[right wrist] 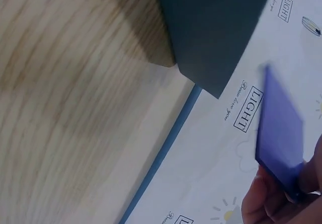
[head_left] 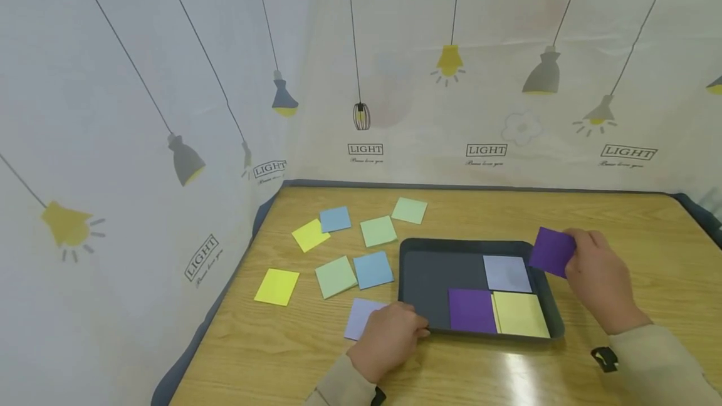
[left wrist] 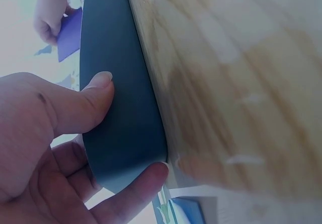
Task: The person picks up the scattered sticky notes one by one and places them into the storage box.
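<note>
My right hand (head_left: 603,281) pinches a purple sticky note pad (head_left: 551,252) by its edge, above the right rim of a dark grey tray (head_left: 440,274). The right wrist view shows this pad (right wrist: 279,128) edge-on, with some thickness. My left hand (head_left: 390,338) holds the tray's near left corner; in the left wrist view the thumb lies on the tray's wall (left wrist: 121,73) and fingers curl round the corner. Inside the tray lie a pale lilac pad (head_left: 507,273) at the right back, a purple pad (head_left: 471,310) at the front, and a pale yellow pad (head_left: 521,314) at the front right.
Left of the tray lie yellow pads (head_left: 277,287), blue pads (head_left: 373,270) and several green pads (head_left: 336,276). A lilac pad (head_left: 361,318) is partly hidden by my left hand. A printed cloth (head_left: 423,124) walls off the back and left of the wooden table (head_left: 248,343).
</note>
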{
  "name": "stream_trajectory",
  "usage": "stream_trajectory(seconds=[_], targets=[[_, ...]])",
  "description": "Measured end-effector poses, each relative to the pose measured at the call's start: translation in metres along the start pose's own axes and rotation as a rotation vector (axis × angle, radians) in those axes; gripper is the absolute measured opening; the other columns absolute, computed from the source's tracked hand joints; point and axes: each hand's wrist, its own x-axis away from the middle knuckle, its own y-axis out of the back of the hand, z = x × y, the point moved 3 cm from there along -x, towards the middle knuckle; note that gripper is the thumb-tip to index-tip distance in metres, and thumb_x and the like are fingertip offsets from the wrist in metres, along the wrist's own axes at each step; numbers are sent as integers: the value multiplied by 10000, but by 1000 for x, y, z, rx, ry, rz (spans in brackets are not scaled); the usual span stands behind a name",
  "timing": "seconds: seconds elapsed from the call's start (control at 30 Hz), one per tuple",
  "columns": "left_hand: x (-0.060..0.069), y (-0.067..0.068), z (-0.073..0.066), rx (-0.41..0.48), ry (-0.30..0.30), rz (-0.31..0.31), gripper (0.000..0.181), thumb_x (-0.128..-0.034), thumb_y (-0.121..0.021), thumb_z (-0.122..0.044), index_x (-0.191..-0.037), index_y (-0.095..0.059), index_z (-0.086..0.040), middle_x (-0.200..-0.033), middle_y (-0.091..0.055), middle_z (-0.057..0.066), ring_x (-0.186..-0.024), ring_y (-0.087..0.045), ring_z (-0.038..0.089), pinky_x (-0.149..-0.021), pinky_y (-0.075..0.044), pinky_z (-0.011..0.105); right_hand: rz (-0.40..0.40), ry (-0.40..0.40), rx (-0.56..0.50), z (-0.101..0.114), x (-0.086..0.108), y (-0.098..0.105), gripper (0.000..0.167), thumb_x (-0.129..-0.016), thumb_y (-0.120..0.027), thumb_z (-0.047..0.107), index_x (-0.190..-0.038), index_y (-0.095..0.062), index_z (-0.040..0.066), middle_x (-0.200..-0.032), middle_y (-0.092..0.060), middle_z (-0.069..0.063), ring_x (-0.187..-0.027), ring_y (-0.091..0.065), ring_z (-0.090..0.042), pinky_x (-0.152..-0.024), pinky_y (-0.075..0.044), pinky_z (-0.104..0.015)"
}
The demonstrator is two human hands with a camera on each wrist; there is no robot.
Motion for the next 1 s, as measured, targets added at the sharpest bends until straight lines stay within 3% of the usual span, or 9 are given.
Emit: stream_trajectory(seconds=[0.17,0.3,0.57,0.77,1.0], targets=[[-1,-1,1,-4,-1,0,107,-935,-735,-305,-864,-814,-295,-736,-657,-122,-704,-615,30,-533,-488,194,-22,22,-36,10,1,-1,342,-871,-449,-82,-1190,-574,-90,-1088,-577,-336,-928,-602,-511,-758,-499,-691],[-1,-2,1,4,0,3,118,-943,-727,-295,-867,-817,-288,-745,-671,-119,-705,-614,32,-532,-488,192,35,73,-70,26,3,-10,296,-926,-426,-65,-1176,-583,-87,-1095,-592,-313,-965,-606,-484,-797,-506,-677],[0,-1,1,2,5,5,119,-946,-726,-286,-870,-817,-285,-757,-671,-111,-723,-630,45,-535,-497,204,127,223,-78,66,14,-30,274,-950,-451,-61,-1157,-629,-63,-1058,-636,-230,-924,-664,-394,-741,-560,-537],[0,0,2,-6,5,-2,114,-942,-730,-282,-869,-818,-282,-758,-670,-107,-723,-629,50,-538,-495,204,273,205,-108,81,19,-47,272,-1015,-429,-7,-1160,-659,-6,-1100,-651,-166,-989,-664,-346,-768,-569,-488],[-1,-4,3,3,9,6,109,-941,-730,-288,-878,-819,-284,-756,-669,-111,-721,-623,46,-532,-488,207,300,220,-115,88,27,-62,226,-994,-482,-20,-1082,-686,24,-1005,-661,-87,-855,-657,-218,-698,-560,-403]])
